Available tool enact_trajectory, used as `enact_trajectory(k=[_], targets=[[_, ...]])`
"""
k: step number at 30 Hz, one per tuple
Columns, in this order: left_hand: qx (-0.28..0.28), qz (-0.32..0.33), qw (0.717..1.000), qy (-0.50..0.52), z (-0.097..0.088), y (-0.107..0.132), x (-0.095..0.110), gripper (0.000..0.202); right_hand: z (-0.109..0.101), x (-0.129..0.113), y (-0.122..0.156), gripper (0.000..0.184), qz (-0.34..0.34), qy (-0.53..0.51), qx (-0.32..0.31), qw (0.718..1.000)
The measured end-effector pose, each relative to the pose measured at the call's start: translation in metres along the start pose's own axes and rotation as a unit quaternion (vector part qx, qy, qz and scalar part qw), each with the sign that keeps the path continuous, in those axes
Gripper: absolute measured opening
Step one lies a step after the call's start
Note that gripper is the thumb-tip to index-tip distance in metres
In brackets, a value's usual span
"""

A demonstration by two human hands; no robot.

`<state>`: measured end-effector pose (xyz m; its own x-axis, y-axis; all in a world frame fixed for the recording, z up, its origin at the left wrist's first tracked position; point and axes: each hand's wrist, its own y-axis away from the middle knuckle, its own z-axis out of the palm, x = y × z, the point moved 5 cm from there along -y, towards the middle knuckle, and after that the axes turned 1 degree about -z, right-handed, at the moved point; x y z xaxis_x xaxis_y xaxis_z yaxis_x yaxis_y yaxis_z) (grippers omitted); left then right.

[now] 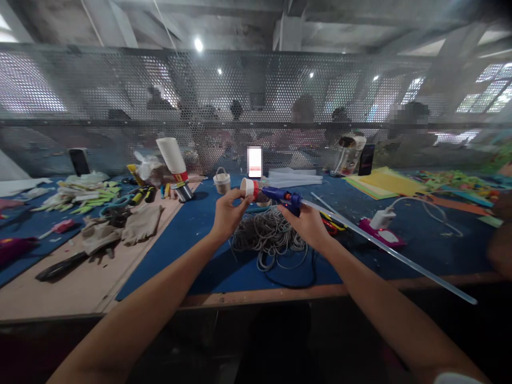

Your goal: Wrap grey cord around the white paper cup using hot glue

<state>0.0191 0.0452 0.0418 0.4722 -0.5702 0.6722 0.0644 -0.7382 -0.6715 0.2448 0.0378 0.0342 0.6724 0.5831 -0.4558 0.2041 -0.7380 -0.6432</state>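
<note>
One small white-and-red paper cup (248, 188) is held on its side above a blue mat (172, 266), pinched between the thumb and fingers of the left hand (231, 214). The right hand (306, 220) is curled around the handle of a blue glue gun (283, 196), its nozzle pointing at the cup; whether they touch is unclear. A long clear glue stick (376, 242) trails from the gun's back. Below lies tangled gray cord (268, 232). Beyond, to the left, stands a cup with a handle (221, 182).
</note>
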Motion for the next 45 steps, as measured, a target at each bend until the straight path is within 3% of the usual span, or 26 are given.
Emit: enact_trajectory(k=[21, 45], targets=[[0.004, -0.004, 1.000, 0.000, -0.0011, -0.0001, 0.0045, 0.032, -0.0001, -0.0002, 0.0014, 0.042, 0.004, 0.032, -0.015, 0.999], [0.013, -0.005, 1.000, 0.000, -0.0032, -0.0020, 0.0041, 0.022, 0.0008, -0.0003, 0.0036, 0.042, 0.019, 0.010, -0.035, 0.999]])
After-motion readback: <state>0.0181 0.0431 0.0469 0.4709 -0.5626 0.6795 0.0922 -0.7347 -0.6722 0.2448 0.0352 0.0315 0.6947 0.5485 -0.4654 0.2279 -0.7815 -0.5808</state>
